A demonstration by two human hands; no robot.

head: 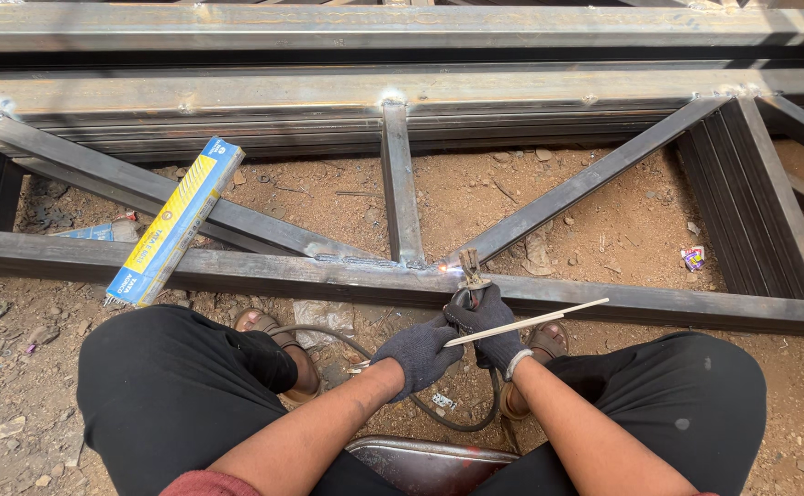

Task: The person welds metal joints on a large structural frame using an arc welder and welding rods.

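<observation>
The right hand (492,323) has its fingers closed around the electrode holder (469,274), pointing away to the glowing joint (442,265) on the steel frame (604,303), while the left hand (418,353) pinches a spare welding rod (526,323) lying crosswise.

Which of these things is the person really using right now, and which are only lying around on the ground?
In use:
- right hand, holding the electrode holder and a spare rod
- left hand, steadying it
- steel frame, at the glowing joint
- cable

Lying about:
- blue and yellow rod box, resting on the frame
- small wrapper on the dirt
- loose stones
</observation>
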